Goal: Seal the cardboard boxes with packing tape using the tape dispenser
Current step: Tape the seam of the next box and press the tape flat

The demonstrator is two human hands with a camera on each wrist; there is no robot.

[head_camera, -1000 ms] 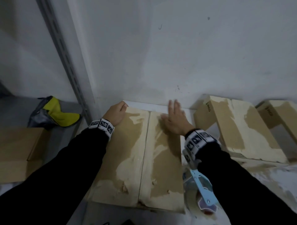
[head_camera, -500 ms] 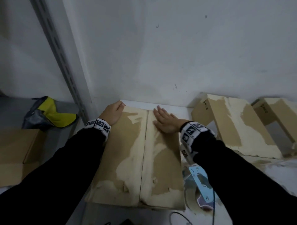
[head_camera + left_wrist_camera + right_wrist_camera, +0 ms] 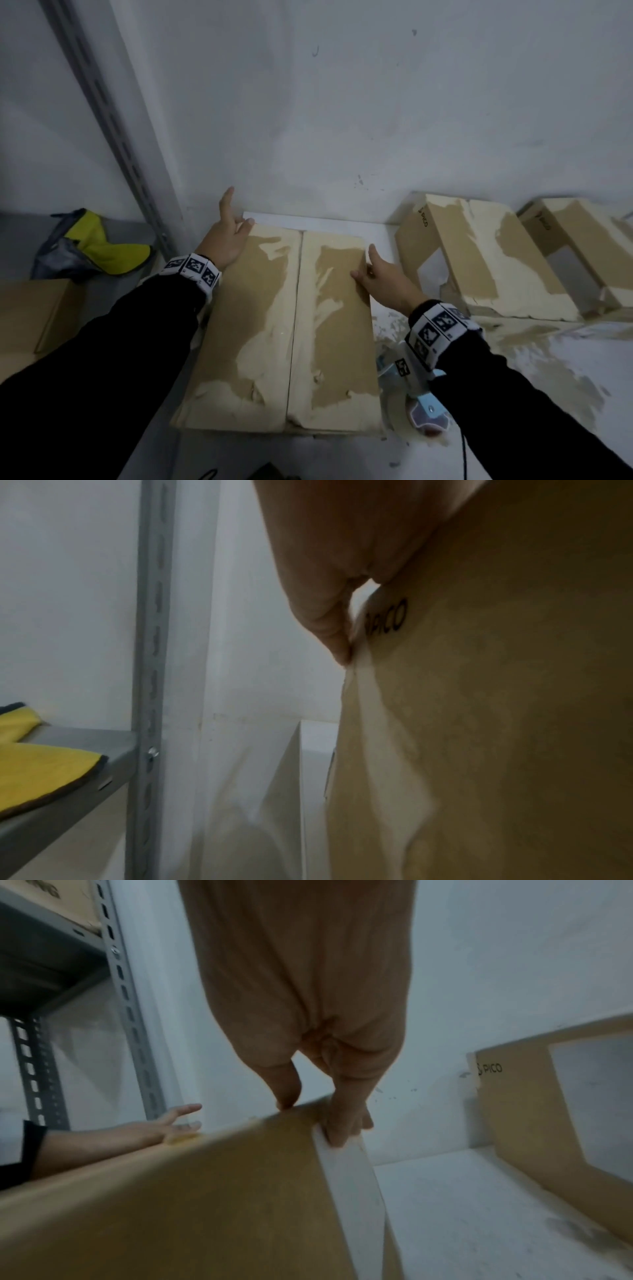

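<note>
A worn cardboard box (image 3: 294,325) lies in front of me on the white table (image 3: 513,359), both top flaps down and meeting in a bare seam. My left hand (image 3: 229,236) rests at its far left corner with fingers spread straight, one pointing up at the wall. In the left wrist view a finger (image 3: 335,631) touches the box's side (image 3: 496,723). My right hand (image 3: 373,274) straddles the right edge: thumb (image 3: 287,1091) on top, straight fingers (image 3: 346,1123) against the side. The light blue tape dispenser (image 3: 421,407) lies on the table under my right forearm, held by neither hand.
Two more cardboard boxes (image 3: 479,257) (image 3: 582,246) stand to the right against the wall. A grey slotted shelf upright (image 3: 113,120) rises at the left, with a yellow and grey cloth (image 3: 99,246) and another box (image 3: 30,315) on the shelf. A thin cable (image 3: 462,455) runs near the front.
My right hand has slid from lying flat on the right flap to the box's right edge. My left hand's fingers, curled at the far left corner before, have straightened and spread.
</note>
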